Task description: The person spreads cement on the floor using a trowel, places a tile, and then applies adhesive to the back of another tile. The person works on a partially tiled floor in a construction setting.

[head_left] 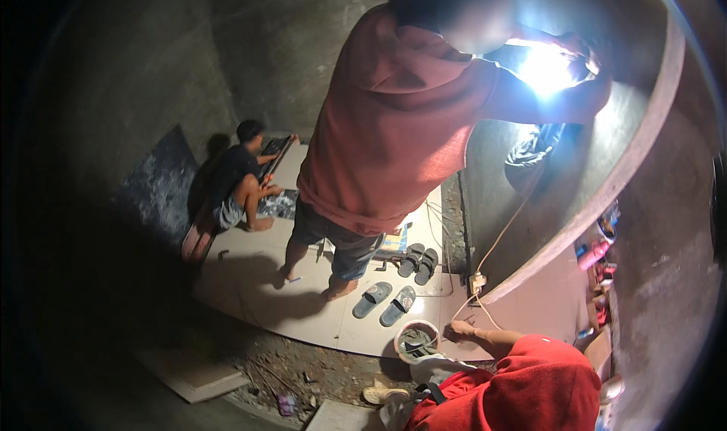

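Neither my left hand nor my right hand shows. A standing person in a salmon hooded top (pixel 394 128) has both arms raised around a glaring work light (pixel 547 71) at upper right; what those hands hold is lost in the glare. A crouching person in black (pixel 231 181) grips a long dark piece (pixel 279 158) at the back left. At the bottom, a person in red (pixel 515 385) reaches a hand (pixel 458 331) beside a bucket (pixel 415 332) with grey contents. Pale cords (pixel 500 238) run down to a socket block (pixel 477 283).
Sandals (pixel 394 302) lie on the pale tiled floor (pixel 250 279). Below it are rubble (pixel 303 370) and loose tiles (pixel 189 374). A curved pale plank (pixel 636 151) crosses the right side. Bottles and small items (pixel 594 253) line the right edge; a dark panel (pixel 159 181) leans on the left wall.
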Available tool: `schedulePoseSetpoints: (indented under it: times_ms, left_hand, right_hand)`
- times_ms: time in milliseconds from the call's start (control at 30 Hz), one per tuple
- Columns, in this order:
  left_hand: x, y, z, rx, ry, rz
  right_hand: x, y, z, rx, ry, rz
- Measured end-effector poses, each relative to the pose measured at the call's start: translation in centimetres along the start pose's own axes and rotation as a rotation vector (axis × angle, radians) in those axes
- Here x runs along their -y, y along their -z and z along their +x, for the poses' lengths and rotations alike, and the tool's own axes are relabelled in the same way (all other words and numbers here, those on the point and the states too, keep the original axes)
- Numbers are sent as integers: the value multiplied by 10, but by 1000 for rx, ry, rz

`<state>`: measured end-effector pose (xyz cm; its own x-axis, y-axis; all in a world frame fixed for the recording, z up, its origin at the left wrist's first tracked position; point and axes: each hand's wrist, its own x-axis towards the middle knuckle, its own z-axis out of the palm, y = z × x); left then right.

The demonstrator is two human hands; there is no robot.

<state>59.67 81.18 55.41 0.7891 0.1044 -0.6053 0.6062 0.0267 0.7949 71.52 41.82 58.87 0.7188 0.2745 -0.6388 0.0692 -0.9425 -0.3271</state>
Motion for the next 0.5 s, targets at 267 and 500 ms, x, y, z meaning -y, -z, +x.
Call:
schedulePoseSetpoints:
  times_ms: [267,500]
  left_hand:
    - [-21,41,69,157,-4,193]
    - [-7,115,94,138,48,335]
  right_hand:
    - [54,-34,-74,162,-404,247]
    - [120,-95,-27,134,-192,454]
